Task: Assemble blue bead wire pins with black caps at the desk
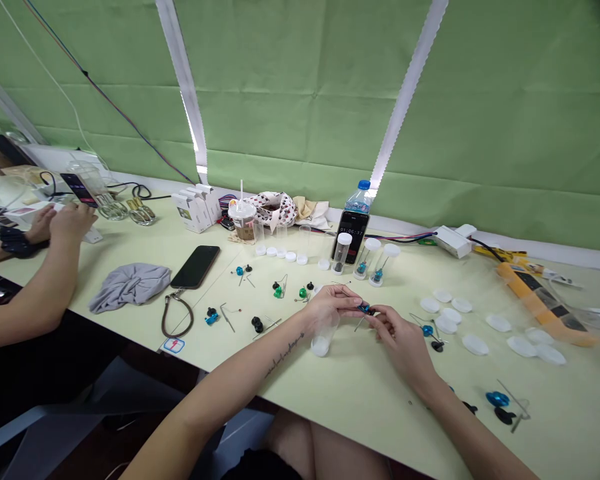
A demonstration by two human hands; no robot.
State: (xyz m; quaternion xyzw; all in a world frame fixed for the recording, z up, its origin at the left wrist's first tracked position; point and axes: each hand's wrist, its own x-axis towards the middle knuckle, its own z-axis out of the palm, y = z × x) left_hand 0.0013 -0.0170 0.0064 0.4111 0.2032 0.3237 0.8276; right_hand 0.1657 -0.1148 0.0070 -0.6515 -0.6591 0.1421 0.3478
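My left hand (333,303) pinches one side of a small blue-and-black metal part (365,309) just above the table. My right hand (397,337) grips the black side of it with its fingertips. A thin metal pin or key shows below the fingers; whether it is held I cannot tell. Beside my left wrist, a clear plastic tube (325,333) stands with its white end on the table. Close to my right hand lie a loose blue part (427,331) and a black disc-like piece (437,346).
Filled tubes (375,267) stand before a propped phone timer (350,237). White caps (475,345) lie on the right by an orange device (545,303). Sets of coloured parts (279,291) and hex keys dot the table. Left are a phone (195,267), grey cloth (130,287) and a co-worker's hands (73,223).
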